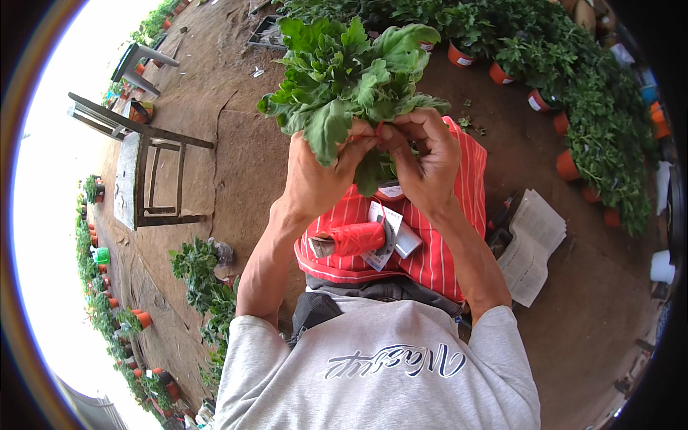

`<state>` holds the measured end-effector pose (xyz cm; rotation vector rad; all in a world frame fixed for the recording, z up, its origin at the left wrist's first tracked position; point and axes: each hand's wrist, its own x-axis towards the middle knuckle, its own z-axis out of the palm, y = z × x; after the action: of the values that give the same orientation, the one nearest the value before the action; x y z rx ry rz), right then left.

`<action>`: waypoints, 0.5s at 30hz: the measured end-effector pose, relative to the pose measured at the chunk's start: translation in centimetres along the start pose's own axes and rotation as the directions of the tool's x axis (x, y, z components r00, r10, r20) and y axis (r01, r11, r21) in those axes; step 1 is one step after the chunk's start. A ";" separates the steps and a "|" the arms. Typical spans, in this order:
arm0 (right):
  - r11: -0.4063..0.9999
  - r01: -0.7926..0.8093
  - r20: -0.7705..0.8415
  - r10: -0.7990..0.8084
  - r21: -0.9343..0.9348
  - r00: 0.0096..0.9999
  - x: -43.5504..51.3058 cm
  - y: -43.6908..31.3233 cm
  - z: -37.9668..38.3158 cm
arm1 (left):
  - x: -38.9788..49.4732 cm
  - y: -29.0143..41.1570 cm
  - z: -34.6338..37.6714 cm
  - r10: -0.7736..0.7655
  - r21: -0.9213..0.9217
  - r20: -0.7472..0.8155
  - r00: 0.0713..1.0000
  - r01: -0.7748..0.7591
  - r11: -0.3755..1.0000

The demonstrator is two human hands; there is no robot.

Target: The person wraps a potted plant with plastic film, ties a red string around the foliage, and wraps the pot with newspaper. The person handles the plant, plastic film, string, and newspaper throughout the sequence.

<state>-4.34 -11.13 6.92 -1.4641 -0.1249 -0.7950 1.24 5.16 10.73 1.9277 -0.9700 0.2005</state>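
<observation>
A leafy green plant [349, 80], chrysanthemum-like, rises in front of me. My left hand [322, 166] and my right hand [424, 156] meet at its stems, fingertips pinching a thin red string [379, 130] that loops there. Leaves hide part of my left fingers and the stems. Below the hands, the rim of a labelled pot [391, 191] shows between my knees. A spool of red string [357, 238] lies on the red striped cloth [328, 263] over my lap, its strand running upward. Beside it are a printed card [382, 236] and a silvery object [408, 243].
Potted plants [580, 123] in orange pots line the right and far side. A wooden chair [131, 177] and a stool [131, 67] stand left. More plants [201, 277] sit near my left elbow. Newspaper [532, 247] lies on the earthen floor [258, 177] at right.
</observation>
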 end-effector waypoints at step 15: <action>0.696 0.602 0.224 -0.563 -0.391 0.796 -0.1 1.3 -0.2 | -0.3 0.1 -1.3 -0.061 0.152 0.150 0.987 0.038 0.988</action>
<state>-3.77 -11.37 5.81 -1.9328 -0.5309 -1.3472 1.28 6.32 11.40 2.1271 -1.0316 0.0987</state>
